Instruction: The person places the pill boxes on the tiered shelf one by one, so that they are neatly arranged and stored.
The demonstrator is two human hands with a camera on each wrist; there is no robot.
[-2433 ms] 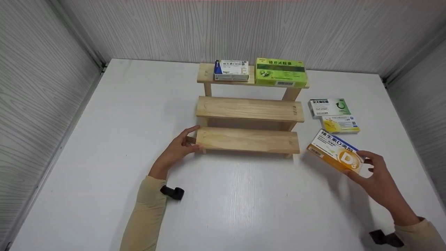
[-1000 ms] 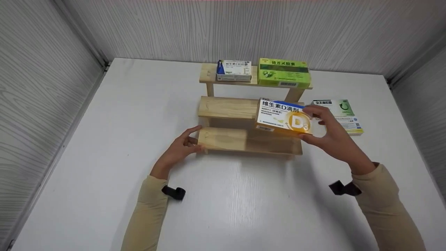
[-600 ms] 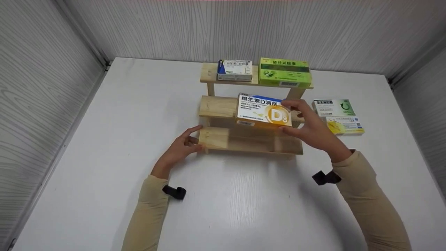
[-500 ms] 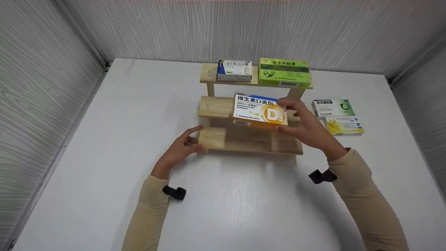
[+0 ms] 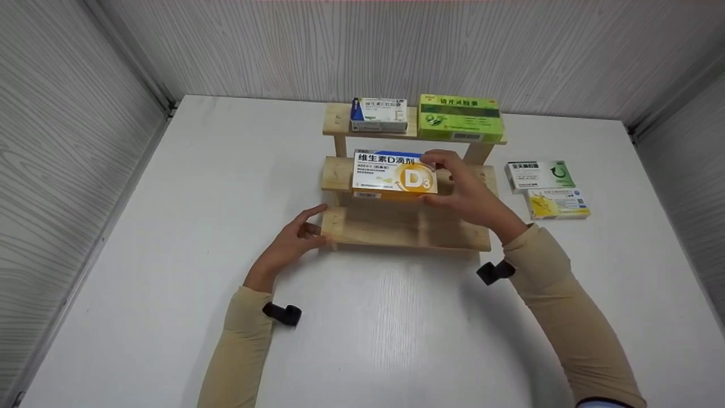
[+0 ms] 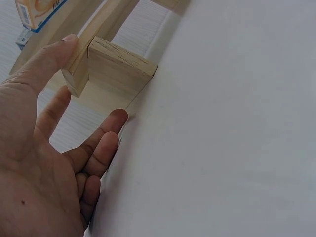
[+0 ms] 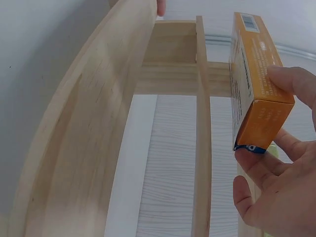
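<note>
My right hand (image 5: pixel 467 190) grips the right end of a white-and-orange vitamin D medicine box (image 5: pixel 391 173), thumb below and fingers above. In the head view the box overlaps the middle step of a three-tier wooden stand (image 5: pixel 340 218). The right wrist view shows the box's orange side (image 7: pixel 261 64) between thumb and fingertips, apart from the middle board (image 7: pixel 202 133). At the stand's left end my left hand (image 5: pixel 286 243) holds the lowest step, thumb at its front corner and index finger at the back. The left wrist view shows that thumb on the board (image 6: pixel 81 64), other fingers loosely bent.
On the top step stand a small white-and-blue medicine box (image 5: pixel 379 116) and a larger green one (image 5: pixel 460 119). Right of the stand, a white-and-green box (image 5: pixel 541 175) and a white-and-yellow box (image 5: pixel 559 204) lie on the white table (image 5: pixel 368 340). Patterned panels (image 5: pixel 272 51) surround the table.
My right hand has carried the vitamin D box leftward from the table's right side to the middle step, levelling its tilt. The left hand stays at the stand's end.
</note>
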